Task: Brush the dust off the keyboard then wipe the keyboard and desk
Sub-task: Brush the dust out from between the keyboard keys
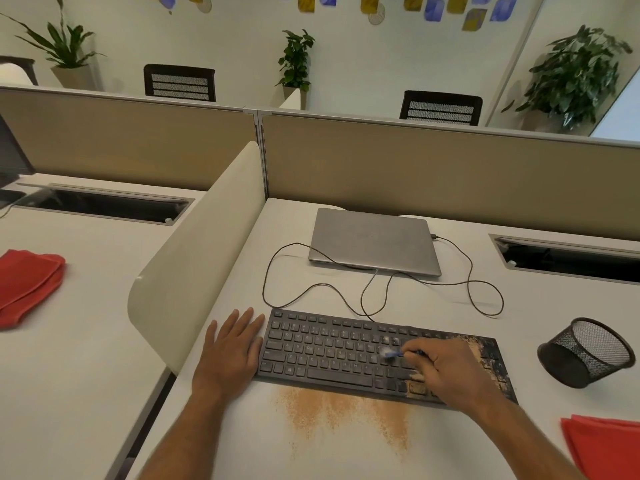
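Black flat plastic keyboard [346, 351]: lies on white desk [467, 299], tan dust [349, 414] spilled at its near edge. Right hand [446, 372], fingers closed around small blue brush [393, 353], bristles on middle keys. Left hand [232, 351] flat, fingers spread, touching keyboard's left end.

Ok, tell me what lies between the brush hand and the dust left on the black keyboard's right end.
Nothing visible does. The right hand holds the small blue brush over the black keyboard, and the tan dust lies on the keys right beside it.
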Motion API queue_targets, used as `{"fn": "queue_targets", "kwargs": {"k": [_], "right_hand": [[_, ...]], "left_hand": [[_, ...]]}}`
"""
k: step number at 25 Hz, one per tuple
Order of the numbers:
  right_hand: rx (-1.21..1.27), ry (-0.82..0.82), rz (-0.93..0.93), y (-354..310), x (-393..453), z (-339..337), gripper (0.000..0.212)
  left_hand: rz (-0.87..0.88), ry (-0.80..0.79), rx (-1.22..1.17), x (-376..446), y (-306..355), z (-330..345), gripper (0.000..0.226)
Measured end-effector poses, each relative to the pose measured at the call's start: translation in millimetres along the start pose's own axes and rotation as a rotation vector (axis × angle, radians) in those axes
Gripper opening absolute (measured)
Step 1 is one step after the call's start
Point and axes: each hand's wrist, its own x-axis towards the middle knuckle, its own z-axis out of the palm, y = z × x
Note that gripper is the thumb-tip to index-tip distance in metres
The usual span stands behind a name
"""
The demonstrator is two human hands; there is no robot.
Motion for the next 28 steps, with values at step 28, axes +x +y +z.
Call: {"fn": "queue_targets", "kwargs": {"k": [28], "right_hand": [[-0.023,0.097,0.070,6.8,-6.2,-23.0,0.013]], "left_hand": [[-0.007,0.002,0.001,-0.1,-0.5,0.8,0.073]]}}
